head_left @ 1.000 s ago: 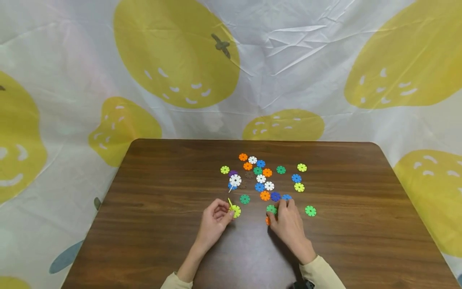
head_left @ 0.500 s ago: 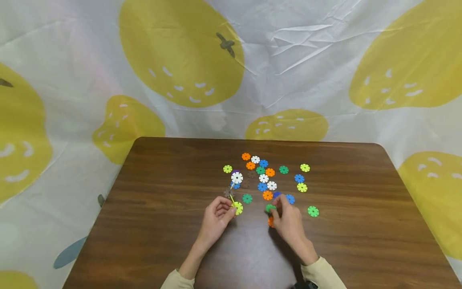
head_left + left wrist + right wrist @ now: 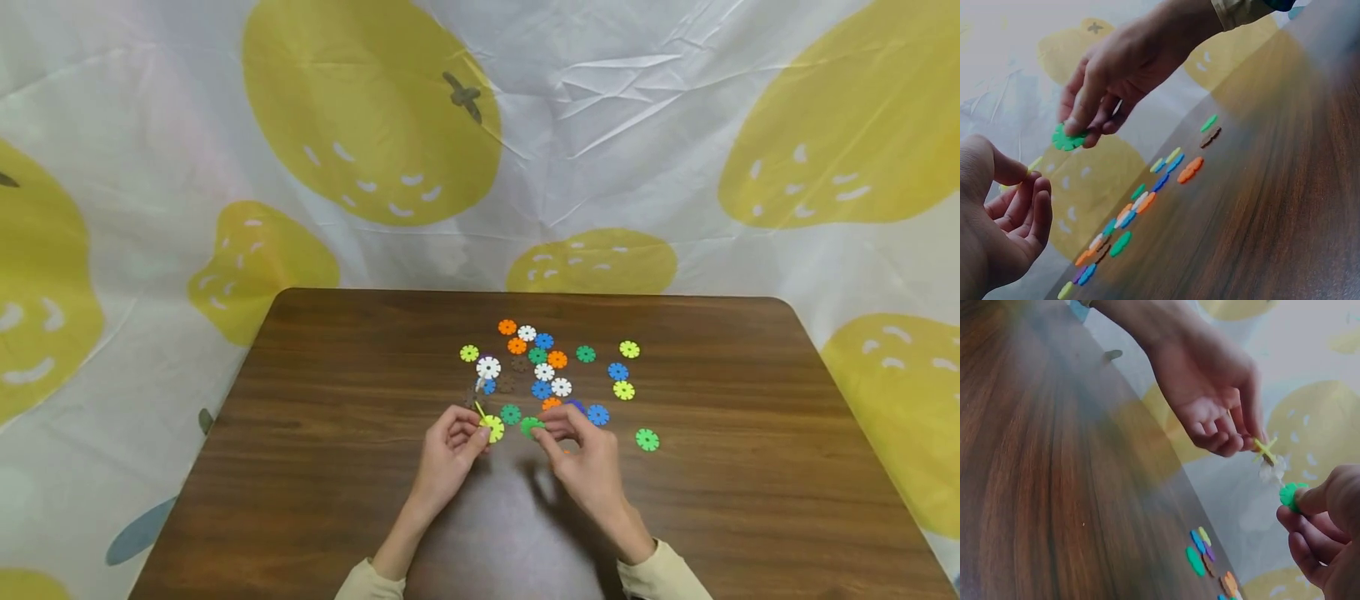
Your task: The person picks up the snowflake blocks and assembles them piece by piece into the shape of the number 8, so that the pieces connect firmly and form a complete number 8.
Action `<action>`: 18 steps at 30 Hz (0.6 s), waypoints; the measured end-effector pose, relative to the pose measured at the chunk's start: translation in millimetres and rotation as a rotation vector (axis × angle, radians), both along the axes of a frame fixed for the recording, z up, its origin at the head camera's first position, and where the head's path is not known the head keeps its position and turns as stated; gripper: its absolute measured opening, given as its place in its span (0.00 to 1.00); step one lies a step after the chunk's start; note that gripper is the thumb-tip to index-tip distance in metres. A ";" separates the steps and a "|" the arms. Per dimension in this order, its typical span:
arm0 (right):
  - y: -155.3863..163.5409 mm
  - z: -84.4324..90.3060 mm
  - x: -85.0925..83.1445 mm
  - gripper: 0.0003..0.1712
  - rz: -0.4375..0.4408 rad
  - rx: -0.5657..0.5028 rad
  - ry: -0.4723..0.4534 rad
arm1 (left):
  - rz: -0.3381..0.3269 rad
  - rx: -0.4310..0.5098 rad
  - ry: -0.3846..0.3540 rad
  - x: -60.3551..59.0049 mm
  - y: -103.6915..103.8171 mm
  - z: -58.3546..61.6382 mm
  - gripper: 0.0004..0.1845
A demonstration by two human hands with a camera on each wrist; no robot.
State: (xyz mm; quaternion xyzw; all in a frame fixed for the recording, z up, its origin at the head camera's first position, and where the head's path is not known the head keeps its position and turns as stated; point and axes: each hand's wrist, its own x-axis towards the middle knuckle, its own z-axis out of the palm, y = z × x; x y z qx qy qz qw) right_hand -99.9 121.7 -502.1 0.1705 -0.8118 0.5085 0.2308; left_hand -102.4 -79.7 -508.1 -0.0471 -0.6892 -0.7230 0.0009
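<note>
My left hand (image 3: 444, 458) pinches a lime-yellow notched plastic disc (image 3: 492, 429) between thumb and fingertips. Other discs slot into it edge-on, forming a small chain with a white disc (image 3: 488, 367) at its far end. In the right wrist view, crossed yellow discs (image 3: 1264, 449) show at the left fingertips, with whitish discs (image 3: 1270, 470) beyond them. Raised off the table, a green notched disc (image 3: 1067, 137) is pinched by my right hand (image 3: 591, 467), thumb against its face. A small gap separates the green disc from the yellow one in the head view.
Loose notched discs lie flat on the brown wooden table (image 3: 337, 400), among them a blue disc (image 3: 597, 415), a lime disc (image 3: 623, 390) and a green disc (image 3: 647, 440). An orange disc is mostly hidden beneath my right hand. A lemon-print cloth (image 3: 420, 267) hangs behind.
My right hand has picked the green disc up off the table and carried it left, close to the yellow disc. The left hand keeps its pinch and has barely moved.
</note>
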 end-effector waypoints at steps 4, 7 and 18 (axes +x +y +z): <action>-4.9 4.5 2.1 0.12 0.030 0.047 0.027 | 0.008 -0.002 0.019 0.1 0.5 -0.5 0.08; -7.9 6.2 3.2 0.13 0.046 0.089 0.063 | 0.010 0.002 0.030 0.6 0.8 -0.3 0.08; -18.7 3.1 5.5 0.13 0.076 0.096 0.147 | 0.010 0.037 0.034 3.5 1.6 3.0 0.08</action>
